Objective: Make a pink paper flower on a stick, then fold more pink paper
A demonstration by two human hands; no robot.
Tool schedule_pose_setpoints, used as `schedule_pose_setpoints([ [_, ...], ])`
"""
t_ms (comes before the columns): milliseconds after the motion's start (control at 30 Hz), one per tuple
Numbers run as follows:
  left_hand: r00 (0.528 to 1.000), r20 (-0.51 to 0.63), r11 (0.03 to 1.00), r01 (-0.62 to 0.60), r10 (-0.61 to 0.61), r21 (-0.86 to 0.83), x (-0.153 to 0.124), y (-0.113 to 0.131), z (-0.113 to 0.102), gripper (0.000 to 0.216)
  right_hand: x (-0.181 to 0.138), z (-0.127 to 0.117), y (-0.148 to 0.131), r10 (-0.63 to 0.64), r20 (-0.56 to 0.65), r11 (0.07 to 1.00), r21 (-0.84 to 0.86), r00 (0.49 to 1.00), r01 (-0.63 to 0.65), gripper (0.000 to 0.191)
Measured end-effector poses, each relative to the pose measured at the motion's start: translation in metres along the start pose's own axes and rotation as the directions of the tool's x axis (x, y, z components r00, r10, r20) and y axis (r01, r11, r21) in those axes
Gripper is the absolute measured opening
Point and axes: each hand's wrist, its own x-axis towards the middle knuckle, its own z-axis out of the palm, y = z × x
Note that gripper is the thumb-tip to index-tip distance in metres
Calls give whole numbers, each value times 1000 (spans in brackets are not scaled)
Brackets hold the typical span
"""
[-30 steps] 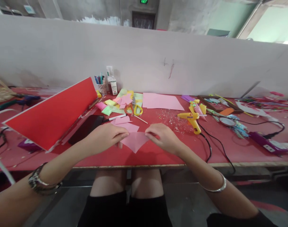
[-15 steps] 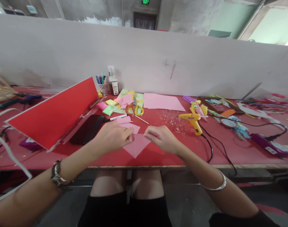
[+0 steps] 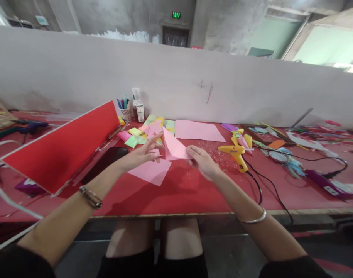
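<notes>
Between the thumb and fingers of my right hand is the right corner of a folded sheet of pink paper. That paper is raised off the table, its two halves partly spread along a crease. My left hand is just left of it with the fingers apart; the index fingertip comes close to the paper's upper edge, and I cannot tell if it touches. Below the left hand, a flat pink sheet lies on the red table, partly covered by the hand.
A yellow glue gun with a black cord stands to the right. Large pink sheets lie at the back. On the left are a red board and a dark phone. A pen cup and a bottle stand near the partition.
Both hands were at the pink paper low over the table. Now the right hand has lifted it and its fold has spread; the left hand has let go and moved up and left.
</notes>
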Motion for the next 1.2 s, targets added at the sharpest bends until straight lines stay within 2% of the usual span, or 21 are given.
schedule_pose_setpoints([
  [67,1000,14,980,3,0,-200,13,-6,4,54,9,6,4,66,50,994,83,997,-69,28],
  [133,999,-15,944,33,-40,-330,23,-10,8,41,17,9,9,98,94,988,107,991,-108,30],
  [233,985,-86,902,98,-147,-420,32,-16,15,23,29,11,16,123,102,988,86,987,-132,33],
  [333,951,-198,890,128,-235,-438,39,-24,20,17,38,11,23,100,53,995,-24,994,-99,38],
  [433,912,-330,933,127,-243,-336,41,-33,22,13,42,15,30,-82,43,958,-271,996,91,56],
  [533,904,-403,989,136,-146,-55,39,-39,22,12,42,20,36,-264,65,842,-470,962,263,74],
  [567,906,-411,990,129,-97,52,38,-40,21,10,43,21,37,-307,44,817,-499,951,287,72],
  [633,911,-412,969,111,-10,223,36,-41,18,5,45,21,39,-372,-40,802,-517,927,300,52],
  [733,921,-390,950,116,7,289,34,-41,13,7,49,15,38,-419,-193,822,-495,887,281,21],
  [833,920,-390,982,116,-48,151,33,-41,8,15,51,4,37,-383,-282,871,-426,880,243,21],
  [967,910,-400,987,55,-112,-151,34,-44,5,17,48,-8,38,-322,-242,908,-353,916,226,34],
  [1033,889,-415,951,63,-192,-304,35,-45,4,16,46,-11,38,-364,-152,877,-389,919,283,28],
  [1100,845,-453,888,55,-285,-457,36,-46,3,15,44,-12,37,-406,-10,819,-449,914,359,23],
  [1200,777,-509,799,-14,-370,-601,38,-45,1,11,42,-10,36,-385,144,738,-545,912,398,23],
])
